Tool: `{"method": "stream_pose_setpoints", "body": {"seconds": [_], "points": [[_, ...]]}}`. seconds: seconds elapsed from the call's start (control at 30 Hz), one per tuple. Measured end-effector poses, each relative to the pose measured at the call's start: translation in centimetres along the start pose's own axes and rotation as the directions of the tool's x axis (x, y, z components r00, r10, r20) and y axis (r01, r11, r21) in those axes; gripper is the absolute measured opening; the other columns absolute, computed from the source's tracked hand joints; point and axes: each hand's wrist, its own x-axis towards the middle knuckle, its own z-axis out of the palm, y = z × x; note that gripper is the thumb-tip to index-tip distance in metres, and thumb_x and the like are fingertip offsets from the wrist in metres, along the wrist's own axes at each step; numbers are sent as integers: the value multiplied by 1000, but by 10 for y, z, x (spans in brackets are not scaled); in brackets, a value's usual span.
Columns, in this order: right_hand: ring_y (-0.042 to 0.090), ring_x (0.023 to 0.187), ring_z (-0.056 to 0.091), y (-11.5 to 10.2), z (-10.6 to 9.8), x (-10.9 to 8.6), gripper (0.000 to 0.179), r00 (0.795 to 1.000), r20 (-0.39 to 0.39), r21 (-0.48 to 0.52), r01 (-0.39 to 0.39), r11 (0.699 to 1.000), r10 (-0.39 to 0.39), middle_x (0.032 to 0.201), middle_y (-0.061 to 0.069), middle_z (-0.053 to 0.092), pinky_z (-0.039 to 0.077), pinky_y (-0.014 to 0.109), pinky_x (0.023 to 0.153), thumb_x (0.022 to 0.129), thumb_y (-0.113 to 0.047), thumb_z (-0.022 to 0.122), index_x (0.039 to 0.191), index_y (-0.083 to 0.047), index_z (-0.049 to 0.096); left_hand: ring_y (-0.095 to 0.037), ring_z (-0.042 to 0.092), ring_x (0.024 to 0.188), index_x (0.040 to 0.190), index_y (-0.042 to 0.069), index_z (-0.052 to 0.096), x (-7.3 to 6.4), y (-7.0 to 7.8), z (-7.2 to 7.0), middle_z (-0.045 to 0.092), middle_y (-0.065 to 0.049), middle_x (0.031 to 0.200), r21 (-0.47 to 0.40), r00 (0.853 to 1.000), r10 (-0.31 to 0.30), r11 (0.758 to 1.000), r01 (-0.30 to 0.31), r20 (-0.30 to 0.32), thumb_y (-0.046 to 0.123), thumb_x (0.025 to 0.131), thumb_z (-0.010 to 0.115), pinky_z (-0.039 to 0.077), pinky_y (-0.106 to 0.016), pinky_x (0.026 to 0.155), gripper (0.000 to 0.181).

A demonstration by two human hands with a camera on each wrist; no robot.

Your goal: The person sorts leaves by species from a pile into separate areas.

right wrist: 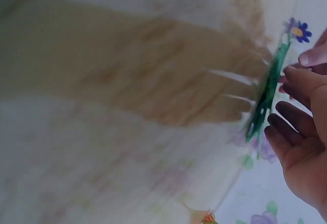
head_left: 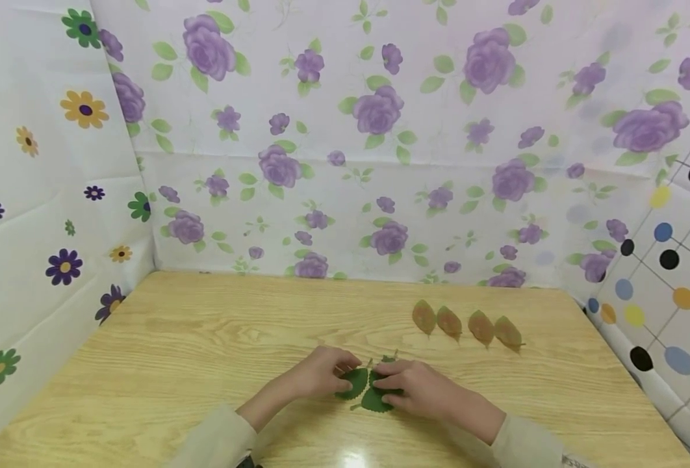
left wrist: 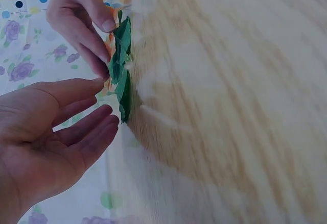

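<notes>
Several dark green serrated leaves with thin stems lie close together on the table in front of me. My left hand point(head_left: 320, 374) is at the leftmost green leaf point(head_left: 357, 379), its fingertips right at the edge. My right hand point(head_left: 421, 388) reaches over the green leaves beside it, fingertips on them and partly hiding them; the front leaf point(head_left: 374, 402) shows below its fingers. In the left wrist view, the left fingers are relaxed and apart next to the upright-looking green leaves point(left wrist: 124, 99). The right wrist view shows loosely extended fingers point(right wrist: 286, 124) beside the leaf edges point(right wrist: 265, 99).
Several reddish-green leaves point(head_left: 481, 327) lie in a row farther back on the right of the wood-grain table point(head_left: 216, 325). Flower-patterned cloth point(head_left: 333, 214) stands behind the table. A dotted cloth point(head_left: 681, 325) borders its right side and a flowered one point(head_left: 41, 312) its left.
</notes>
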Motion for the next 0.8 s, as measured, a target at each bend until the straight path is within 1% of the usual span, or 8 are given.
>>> {"method": "stream_pose_setpoints", "body": {"seconds": [0.13,0.27,0.33,0.43,0.53,0.67,0.8], "points": [[31,113,59,0,4,-2,29,999,30,-28,30,999,-29,126,20,60,51,33,90,88,-14,71,113,0,70,-29,63,100,116,-7,63,-1,0,1,67,-17,110,44,1000,1,999,0,-15,-1,82,73,53,-33,85,36],[33,116,57,2,7,-4,31,997,25,-57,68,996,-67,126,21,59,50,38,91,91,-16,69,116,2,68,-28,63,98,114,-7,64,-2,0,3,67,-15,107,111,999,14,994,-10,-30,-2,81,74,52,-33,84,35],[34,117,56,3,9,-5,31,996,21,-69,88,994,-87,127,22,58,50,38,91,93,-16,66,118,2,67,-27,63,96,112,-7,65,-1,1,4,67,-14,104,159,999,30,987,-23,-40,-2,79,74,52,-32,83,34],[34,119,54,5,10,-7,32,994,25,-76,105,992,-103,129,22,57,50,38,92,95,-16,63,120,3,65,-24,62,93,109,-5,67,0,1,7,67,-12,102,239,997,47,970,-32,-57,-2,78,75,51,-29,80,32],[35,121,52,6,11,-8,34,994,34,-70,109,992,-107,131,22,55,49,39,93,96,-16,62,123,3,63,-22,61,92,108,-5,68,1,3,10,66,-13,101,287,996,57,957,-35,-70,-3,78,75,51,-29,79,31],[36,123,51,6,12,-9,34,994,35,-62,109,992,-107,133,23,54,48,40,94,96,-16,61,125,4,62,-22,59,91,110,-6,67,2,5,13,63,-13,100,289,995,38,957,-11,-89,-5,78,75,51,-29,78,33],[36,123,51,6,12,-9,34,994,33,-56,107,993,-105,133,23,53,48,41,94,97,-16,60,125,3,62,-26,58,90,110,-8,65,5,4,13,61,-14,97,246,995,1,969,24,-100,-9,75,76,52,-32,78,37]]}}
